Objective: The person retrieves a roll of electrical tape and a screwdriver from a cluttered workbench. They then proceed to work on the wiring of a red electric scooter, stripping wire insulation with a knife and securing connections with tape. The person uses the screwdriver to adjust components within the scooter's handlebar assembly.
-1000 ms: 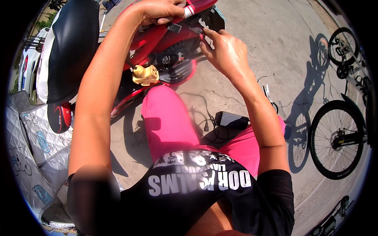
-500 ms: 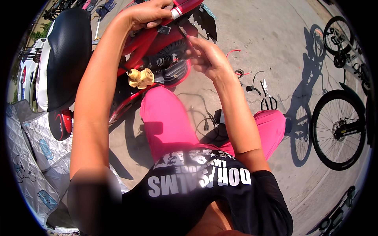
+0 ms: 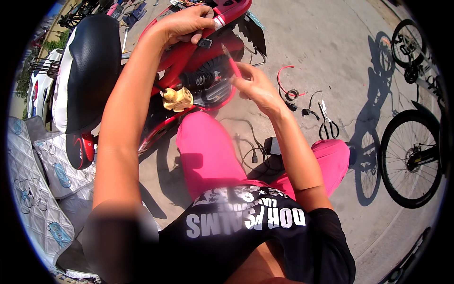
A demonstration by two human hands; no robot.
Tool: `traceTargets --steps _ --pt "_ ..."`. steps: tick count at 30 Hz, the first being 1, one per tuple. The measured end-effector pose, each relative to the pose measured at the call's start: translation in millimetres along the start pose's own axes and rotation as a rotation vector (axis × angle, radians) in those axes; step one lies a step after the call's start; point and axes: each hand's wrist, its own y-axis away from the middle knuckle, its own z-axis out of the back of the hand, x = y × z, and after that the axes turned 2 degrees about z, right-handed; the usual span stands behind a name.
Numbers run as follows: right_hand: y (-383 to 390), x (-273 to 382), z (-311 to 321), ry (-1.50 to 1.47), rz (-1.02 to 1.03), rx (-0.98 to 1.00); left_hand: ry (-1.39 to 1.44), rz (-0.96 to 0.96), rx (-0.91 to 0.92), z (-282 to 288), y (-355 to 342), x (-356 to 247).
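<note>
At the red frame [image 3: 182, 61] of a two-wheeler, my left hand [image 3: 187, 26] has its fingers curled. A small black rectangular piece [image 3: 205, 43] is at its fingertips. Closer to me, my right hand [image 3: 257, 87] is closed on a slim red-handled tool [image 3: 232, 62]. Its narrow tip points up toward the frame; motion blurs it, so its exact kind is unclear. Below the hands are a black coil-spring shock absorber [image 3: 198, 75], a yellow plastic fitting [image 3: 178, 99] and a dark oval cover [image 3: 213, 92] with a red rim.
Scissors [image 3: 326, 120], a red wire [image 3: 282, 80] and black cable pieces [image 3: 309, 112] lie on the concrete. A black cord [image 3: 254, 154] lies between my pink-trousered legs. The black seat [image 3: 94, 71] is at left, above a quilted silver cover [image 3: 35, 189]. A bicycle wheel [image 3: 410, 158] stands right.
My right hand has drawn back from the frame toward me, and the red-handled tool shows more plainly. My left hand stays at the frame. The whole view has shifted slightly.
</note>
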Motion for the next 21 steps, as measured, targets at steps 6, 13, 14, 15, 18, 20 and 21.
traceTargets --steps 6,13,14,15,18,20,21 --pt "13.7 -14.0 -0.8 -0.027 0.024 0.019 -0.001 0.031 -0.102 -11.3 8.7 -15.6" --pt "17.0 -29.2 -2.0 -0.318 -0.007 -0.078 -0.055 -0.148 -0.429 -12.8 16.5 -12.7" --pt "18.9 -30.6 -1.3 -0.328 -0.018 -0.089 -0.025 -0.258 -0.515 -16.1 19.2 -11.2" --pt "20.4 -29.5 0.4 -0.336 -0.019 -0.097 0.0 -0.378 -0.604 -17.9 23.2 -12.7" --pt "24.9 -29.5 7.4 -0.409 -0.027 -0.052 0.604 -0.426 -0.391 -44.5 54.4 -14.7" --pt "30.0 -30.8 11.4 -0.474 -0.038 -0.039 0.719 -0.433 -0.336 -50.7 61.7 -6.0" --pt "30.4 -30.8 13.9 -0.461 -0.034 -0.039 0.705 -0.454 -0.332 -50.9 63.5 3.2"
